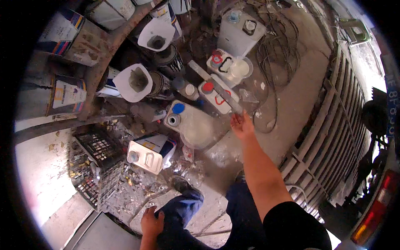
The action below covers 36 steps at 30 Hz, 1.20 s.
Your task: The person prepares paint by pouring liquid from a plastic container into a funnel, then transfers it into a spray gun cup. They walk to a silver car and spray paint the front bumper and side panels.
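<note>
Strip (216,87), long, flat & grey, pinched at near end in fingers of R hand (242,125), slanting up-left across white jerrycan (213,98) w/ red cap; can't tell if touching it. Loosely spread, released fingers on L hand (152,223), nr blue trouser leg (177,214). On floor, L of R hand, blue-capped jerrycan (189,118), then rect. metal can (146,156) nr black crate (93,148), w/ slatted grille (329,110) far R.

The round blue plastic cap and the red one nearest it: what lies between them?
The head view shows a pale container with a round whitish cap between the blue cap and the red cap.
</note>
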Tool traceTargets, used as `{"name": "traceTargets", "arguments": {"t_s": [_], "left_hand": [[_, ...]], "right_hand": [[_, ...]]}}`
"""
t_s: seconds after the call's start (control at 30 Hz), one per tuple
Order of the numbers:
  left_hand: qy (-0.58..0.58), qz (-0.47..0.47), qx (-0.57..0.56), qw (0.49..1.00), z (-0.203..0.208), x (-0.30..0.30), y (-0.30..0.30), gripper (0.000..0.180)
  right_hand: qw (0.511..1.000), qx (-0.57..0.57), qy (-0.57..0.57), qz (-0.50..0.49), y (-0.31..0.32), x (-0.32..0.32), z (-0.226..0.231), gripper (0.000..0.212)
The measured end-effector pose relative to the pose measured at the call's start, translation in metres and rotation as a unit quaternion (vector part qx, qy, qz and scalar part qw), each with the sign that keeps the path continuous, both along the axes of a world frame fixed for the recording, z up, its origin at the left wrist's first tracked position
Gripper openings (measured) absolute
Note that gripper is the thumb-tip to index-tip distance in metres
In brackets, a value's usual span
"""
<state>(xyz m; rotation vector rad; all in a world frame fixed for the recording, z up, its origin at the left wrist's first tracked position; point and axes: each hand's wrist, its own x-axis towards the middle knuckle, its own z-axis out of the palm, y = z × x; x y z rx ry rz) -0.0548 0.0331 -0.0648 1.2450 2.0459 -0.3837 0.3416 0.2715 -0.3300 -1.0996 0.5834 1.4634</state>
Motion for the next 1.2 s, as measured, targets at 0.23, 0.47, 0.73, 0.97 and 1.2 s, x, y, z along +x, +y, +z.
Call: {"name": "traceTargets", "arguments": {"t_s": [0.23, 0.47, 0.73, 0.97, 1.2], "left_hand": [[0.025, -0.053, 0.077, 0.995, -0.005, 0.024, 0.028, 0.043], [0.029, -0.047, 0.137, 0.989, -0.014, 0.049, 0.043, 0.047], [0.088, -0.010, 0.190, 0.978, -0.004, 0.069, 0.032, 0.051], [0.004, 0.032, 0.214, 0.976, -0.007, 0.076, 0.059, 0.048], [-0.262, 0.097, 0.264, 0.923, -0.020, 0.101, 0.126, 0.032]], "right_hand": [[0.999, 0.024, -0.037, 0.019, 0.016, 0.010, -0.011, 0.022], [0.964, 0.112, -0.233, 0.069, 0.040, 0.018, 0.074, 0.021], [0.900, 0.318, -0.298, 0.007, 0.039, 0.105, 0.199, 0.018], [0.834, 0.336, -0.434, 0.055, 0.024, 0.119, 0.266, 0.023], [0.726, 0.444, -0.517, 0.094, 0.017, 0.120, 0.349, 0.017]]}}
